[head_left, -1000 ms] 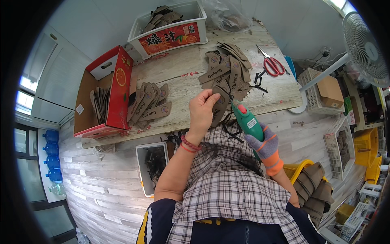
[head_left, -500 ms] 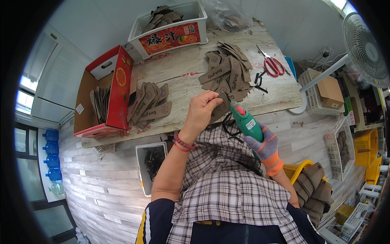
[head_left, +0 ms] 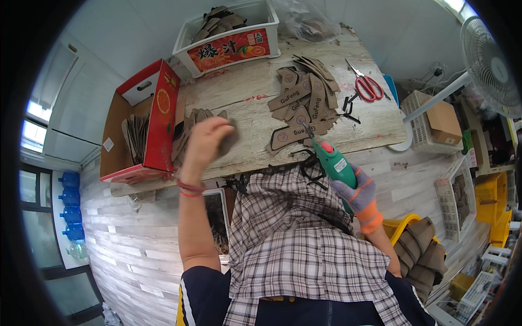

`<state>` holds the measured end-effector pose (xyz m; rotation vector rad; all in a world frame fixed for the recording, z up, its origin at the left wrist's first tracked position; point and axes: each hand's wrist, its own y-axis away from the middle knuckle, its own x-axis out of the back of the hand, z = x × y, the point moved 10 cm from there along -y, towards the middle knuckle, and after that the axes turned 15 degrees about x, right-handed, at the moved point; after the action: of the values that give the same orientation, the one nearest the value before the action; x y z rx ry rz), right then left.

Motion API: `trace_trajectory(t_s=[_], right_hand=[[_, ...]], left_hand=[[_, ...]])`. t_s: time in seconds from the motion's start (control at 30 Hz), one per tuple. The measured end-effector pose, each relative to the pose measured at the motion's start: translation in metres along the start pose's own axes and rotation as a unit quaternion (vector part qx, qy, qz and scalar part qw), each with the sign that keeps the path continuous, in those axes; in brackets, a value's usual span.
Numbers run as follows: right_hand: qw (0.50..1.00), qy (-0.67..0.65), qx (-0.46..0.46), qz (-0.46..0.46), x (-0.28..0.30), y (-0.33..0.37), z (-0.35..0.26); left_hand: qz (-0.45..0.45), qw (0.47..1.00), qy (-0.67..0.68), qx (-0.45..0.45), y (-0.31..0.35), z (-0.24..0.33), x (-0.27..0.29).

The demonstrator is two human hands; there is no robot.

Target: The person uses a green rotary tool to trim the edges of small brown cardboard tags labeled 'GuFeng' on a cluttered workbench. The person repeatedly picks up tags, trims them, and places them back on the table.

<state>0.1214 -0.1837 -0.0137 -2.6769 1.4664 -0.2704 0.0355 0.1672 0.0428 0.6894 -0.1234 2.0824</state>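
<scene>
My left hand is blurred, with its fingers closed on a brown fabric tab over the left part of the table. Beneath and beyond it lies a small pile of similar tabs, partly covered by the hand. In a grey and orange glove, my right hand grips a green handheld electric cutter with a red button. The cutter's tip points at a heap of printed brown tabs. One more tab lies at the heap's near side, by the table edge.
A red cardboard box holding tabs stands left; a white bin with more is at the back. Red-handled scissors and black scraps lie right. A fan stands beyond. Black scraps hang over my checked apron.
My left hand has swung left, carrying a tab from the cutter's tip toward the left pile. The right hand and cutter have barely moved.
</scene>
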Motion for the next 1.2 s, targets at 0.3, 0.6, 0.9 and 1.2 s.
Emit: trace_trajectory(t_s=[0.3, 0.6, 0.9, 1.2], right_hand=[[0.999, 0.006, -0.021, 0.033, 0.010, 0.008, 0.007], [0.999, 0.041, -0.014, 0.032, 0.014, 0.012, 0.017], [0.996, 0.066, 0.037, 0.039, 0.005, -0.001, -0.002], [0.993, 0.107, 0.057, 0.004, -0.017, 0.002, -0.023]], left_hand=[[0.283, 0.899, -0.313, -0.118, 0.037, 0.010, -0.095], [0.312, 0.936, -0.146, -0.071, 0.037, -0.008, -0.123], [0.032, 0.881, 0.471, -0.031, 0.018, 0.020, -0.082], [0.039, 0.820, 0.570, 0.024, 0.024, 0.025, -0.103]])
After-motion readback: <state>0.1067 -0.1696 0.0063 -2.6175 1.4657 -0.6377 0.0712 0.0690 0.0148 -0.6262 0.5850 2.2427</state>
